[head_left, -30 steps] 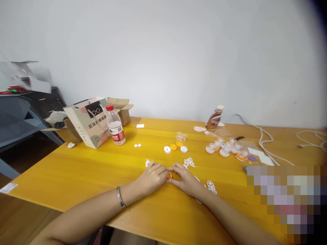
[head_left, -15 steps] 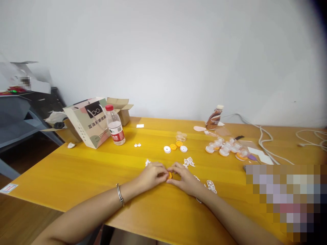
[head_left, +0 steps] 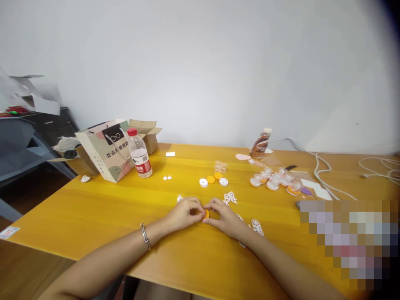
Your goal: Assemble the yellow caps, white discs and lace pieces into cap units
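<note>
Between my two hands is a small round orange disc [head_left: 206, 214], mostly covered by fingers. My left hand [head_left: 186, 213] pinches its left side with thumb and fingertips. My right hand [head_left: 223, 216] grips the other side, the fingers curved around it. Just behind my left hand lie small white pieces [head_left: 179, 198]. White butterfly-shaped cut-outs [head_left: 230, 198] rest beyond my right hand, and an oval white openwork piece [head_left: 256, 227] lies to the right of that wrist. Farther back, white discs [head_left: 203, 182] and orange discs [head_left: 211, 179] sit together near some clear plastic caps [head_left: 220, 166].
A water bottle [head_left: 141, 156] and a paper bag [head_left: 108, 152] stand at the left, with a cardboard box [head_left: 148, 135] behind. At the right are clear-topped round pieces [head_left: 272, 182], a brown bottle [head_left: 261, 143] and white cables [head_left: 321, 171]. A blurred patch covers the right front corner.
Both hands keep nearly the same pose around the orange disc. The whole view has shifted very slightly; the objects on the table stay in place.
</note>
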A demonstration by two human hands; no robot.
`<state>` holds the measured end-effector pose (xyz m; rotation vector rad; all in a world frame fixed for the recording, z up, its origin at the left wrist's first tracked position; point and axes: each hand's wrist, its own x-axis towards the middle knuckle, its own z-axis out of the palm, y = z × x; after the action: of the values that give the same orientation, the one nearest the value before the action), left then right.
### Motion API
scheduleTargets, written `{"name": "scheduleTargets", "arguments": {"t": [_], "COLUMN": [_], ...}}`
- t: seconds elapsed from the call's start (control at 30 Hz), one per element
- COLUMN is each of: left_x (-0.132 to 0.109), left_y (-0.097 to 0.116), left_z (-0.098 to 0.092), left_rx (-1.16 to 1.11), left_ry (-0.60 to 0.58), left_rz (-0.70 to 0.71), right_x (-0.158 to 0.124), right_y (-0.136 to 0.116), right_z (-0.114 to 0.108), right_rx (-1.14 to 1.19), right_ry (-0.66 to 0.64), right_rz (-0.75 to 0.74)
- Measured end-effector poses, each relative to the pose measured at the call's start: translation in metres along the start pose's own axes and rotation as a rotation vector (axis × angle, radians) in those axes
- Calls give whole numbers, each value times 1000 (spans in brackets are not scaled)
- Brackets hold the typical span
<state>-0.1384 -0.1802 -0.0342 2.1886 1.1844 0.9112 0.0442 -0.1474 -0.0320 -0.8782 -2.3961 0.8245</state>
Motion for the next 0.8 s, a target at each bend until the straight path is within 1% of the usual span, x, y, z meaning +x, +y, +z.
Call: {"name": "scheduleTargets", "arguments": {"t": [0.27, 0.43, 0.5, 0.67, 0.8], "left_x": [3, 3, 3, 2, 1], "left_y": [-3, -4, -2, 6, 6], "left_z": [-2, -3, -4, -8, -10], "left_rx": [-19, -49, -17, 162, 260], "left_ry": [-11, -41, -37, -34, -45], "left_rz": [-64, -77, -53, 76, 134], "right_x": [0, 0, 0, 0, 0], "right_y": [-1, 0, 0, 1, 2], "right_z": [-1, 0, 0, 0, 0], "right_rx": [7, 12, 17, 19, 11], "right_ry": [-7, 6, 7, 2, 4], "right_rz": [0, -10, -10, -6, 0]}}
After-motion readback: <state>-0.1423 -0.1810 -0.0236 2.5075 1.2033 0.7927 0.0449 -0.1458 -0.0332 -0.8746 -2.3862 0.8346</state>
